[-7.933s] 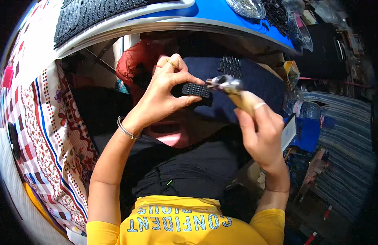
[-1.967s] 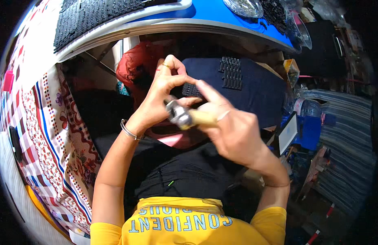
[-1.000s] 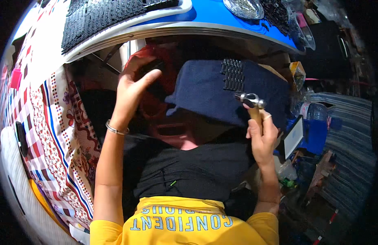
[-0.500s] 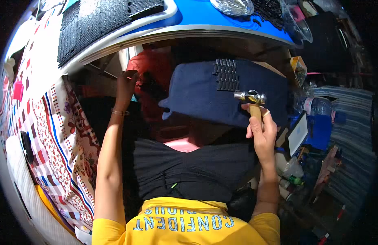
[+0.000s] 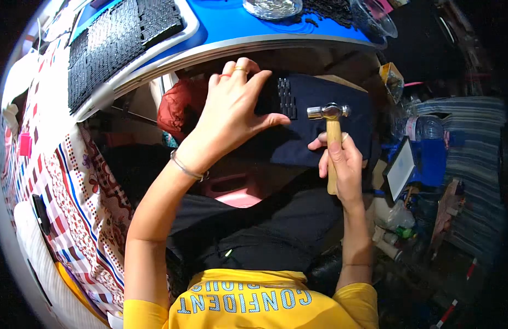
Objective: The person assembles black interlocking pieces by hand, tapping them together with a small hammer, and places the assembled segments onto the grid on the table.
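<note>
The strip [image 5: 287, 101] of black links is lying on the left half of the cloth [image 5: 298, 145], and its long axis is running from the near side of the cloth toward the far side. Your left hand [image 5: 229, 112] is being the nearer one: it is reaching over the cloth's left edge, and the strip is lying just to the right of its fingers. Thumb and index finger are standing wide apart, and I am seeing nothing held between them. Whether the thumb tip is touching the strip's near end, I cannot tell.

Your right hand [image 5: 344, 164] is wrapping the hammer [image 5: 334, 131] by its handle. The hammer's head is showing over the cloth, right of the strip and apart from it, while the handle is pointing toward the near edge.

On your shirt [image 5: 248, 277], nearer than the cloth, the word CONFIDENT is appearing upside down; beside it, a partly folded word is ending in RIOUS. Right of the cloth, a bottle [image 5: 429, 131] is carrying a label too small for reading.
</note>
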### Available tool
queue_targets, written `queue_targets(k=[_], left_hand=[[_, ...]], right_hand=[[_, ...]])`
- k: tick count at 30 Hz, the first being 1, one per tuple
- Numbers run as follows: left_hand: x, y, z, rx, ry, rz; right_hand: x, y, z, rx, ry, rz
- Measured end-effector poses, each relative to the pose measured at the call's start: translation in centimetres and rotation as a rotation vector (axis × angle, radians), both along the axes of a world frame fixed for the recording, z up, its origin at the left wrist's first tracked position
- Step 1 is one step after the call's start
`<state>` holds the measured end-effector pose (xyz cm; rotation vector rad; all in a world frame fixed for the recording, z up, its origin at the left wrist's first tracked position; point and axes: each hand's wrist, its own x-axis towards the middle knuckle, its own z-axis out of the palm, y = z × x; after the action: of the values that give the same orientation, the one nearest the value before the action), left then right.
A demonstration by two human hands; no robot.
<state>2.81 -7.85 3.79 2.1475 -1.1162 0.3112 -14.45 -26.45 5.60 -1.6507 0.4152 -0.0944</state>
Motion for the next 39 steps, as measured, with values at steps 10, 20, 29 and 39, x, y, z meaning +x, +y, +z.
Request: queue_targets(k=[10,20,29,39], left_hand=[[0.0,-0.8,0.0,0.03,0.132,-0.113],[-1.6,-0.5,0.2,-0.046,0.342,-0.172],[-1.6,5.6,1.6,-0.04,0.377,-0.147],[-1.9,5.5,-1.1,-0.151,0.3,-0.112]], right_hand=[[0.0,-0.2,-0.8,0.068,-0.084,-0.012],[0.0,-0.2,-0.8,0.055,-0.084,-0.005],[0.1,-0.2,-0.5,0.036,-0.05,-0.003],[0.3,0.4,0.6,-0.051,0.02,0.035]])
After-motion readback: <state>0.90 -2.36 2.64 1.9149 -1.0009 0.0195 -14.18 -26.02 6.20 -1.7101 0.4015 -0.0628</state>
